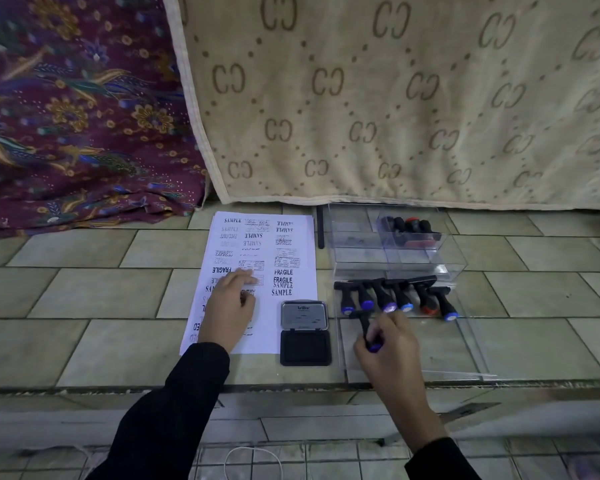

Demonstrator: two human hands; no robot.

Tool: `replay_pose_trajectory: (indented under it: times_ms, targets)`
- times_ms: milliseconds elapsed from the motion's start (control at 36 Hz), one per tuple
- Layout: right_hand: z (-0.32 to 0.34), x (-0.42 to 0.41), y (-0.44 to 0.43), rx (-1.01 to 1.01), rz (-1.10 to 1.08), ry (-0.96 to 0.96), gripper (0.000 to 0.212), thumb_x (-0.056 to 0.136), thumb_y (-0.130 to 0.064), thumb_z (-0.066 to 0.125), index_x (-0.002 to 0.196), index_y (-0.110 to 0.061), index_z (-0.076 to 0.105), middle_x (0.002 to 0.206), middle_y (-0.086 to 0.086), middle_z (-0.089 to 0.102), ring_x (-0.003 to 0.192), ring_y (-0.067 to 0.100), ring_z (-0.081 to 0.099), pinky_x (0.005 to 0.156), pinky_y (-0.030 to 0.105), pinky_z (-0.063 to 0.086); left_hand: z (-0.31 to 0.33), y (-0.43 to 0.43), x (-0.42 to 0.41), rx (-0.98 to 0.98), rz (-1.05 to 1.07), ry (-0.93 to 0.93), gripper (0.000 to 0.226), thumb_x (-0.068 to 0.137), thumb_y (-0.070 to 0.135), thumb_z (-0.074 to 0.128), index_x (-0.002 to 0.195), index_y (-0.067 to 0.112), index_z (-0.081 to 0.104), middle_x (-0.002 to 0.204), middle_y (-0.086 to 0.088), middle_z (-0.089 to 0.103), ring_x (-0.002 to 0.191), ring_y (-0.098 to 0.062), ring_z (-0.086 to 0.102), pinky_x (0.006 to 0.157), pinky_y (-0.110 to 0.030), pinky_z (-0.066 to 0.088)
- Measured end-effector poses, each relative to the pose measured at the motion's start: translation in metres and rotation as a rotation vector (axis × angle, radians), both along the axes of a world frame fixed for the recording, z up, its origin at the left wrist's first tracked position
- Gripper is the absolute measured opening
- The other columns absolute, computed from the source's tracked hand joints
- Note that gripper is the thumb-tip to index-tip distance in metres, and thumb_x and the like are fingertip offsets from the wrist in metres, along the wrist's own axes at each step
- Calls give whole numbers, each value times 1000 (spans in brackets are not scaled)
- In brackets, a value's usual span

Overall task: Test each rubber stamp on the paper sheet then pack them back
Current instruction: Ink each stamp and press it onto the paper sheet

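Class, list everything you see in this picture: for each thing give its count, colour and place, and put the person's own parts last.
Paper sheet: one, white, covered in stamp prints, on the tiled floor.
Ink pad: one, black, lid open, right of the sheet.
Row of stamps: six, black handles, five blue caps and one red, on a clear tray.
Clear boxes: stacked behind the row, more stamps inside.
Held stamp: one, black, blue cap.
Left hand: resting on the sheet.
Right hand: gripping the held stamp.

Left hand [230, 308] flat, right hand [388, 344] clenched.
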State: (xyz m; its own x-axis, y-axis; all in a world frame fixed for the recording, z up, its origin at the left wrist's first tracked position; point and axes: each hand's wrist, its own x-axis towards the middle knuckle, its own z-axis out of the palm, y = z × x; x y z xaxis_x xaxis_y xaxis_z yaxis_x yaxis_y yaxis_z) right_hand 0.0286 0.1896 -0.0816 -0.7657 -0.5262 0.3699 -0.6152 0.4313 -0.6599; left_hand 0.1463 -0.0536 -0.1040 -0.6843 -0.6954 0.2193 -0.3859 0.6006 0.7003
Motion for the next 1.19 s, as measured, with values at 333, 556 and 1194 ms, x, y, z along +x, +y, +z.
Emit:
replay_pose_trajectory:
  times_ms: [333, 556, 1194]
  targets:
    - [1, 10, -10, 73, 91, -51, 40, 67, -2, 75, 63, -22, 40, 76, -7, 42, 57, 4, 43, 57, 8, 36, 2, -1, -1, 54, 11, 18, 30, 86, -5, 49, 104, 13, 66, 126, 3, 56, 125, -11, 45, 104, -30, 39]
    - [15, 6, -8, 114, 85, 9, 17, 76, -24, 70, 77, -21, 53, 79, -12, 50, 71, 7, 46, 61, 23, 42, 7, -7, -6, 183, -4, 21, 32, 84, -9, 51, 101, 13, 68, 115, 5, 53, 111, -13, 52, 84, -17, 43]
    - [56, -225, -98, 392, -205, -158, 21, 87, -2, 55, 105, 0, 64, 111, 18, 65, 102, 34, 60, 84, 37, 50, 1, -7, -5, -175, 37, -98, 25, 82, 6, 55, 94, 27, 62, 106, 15, 54, 104, -11, 49, 85, -24, 25]
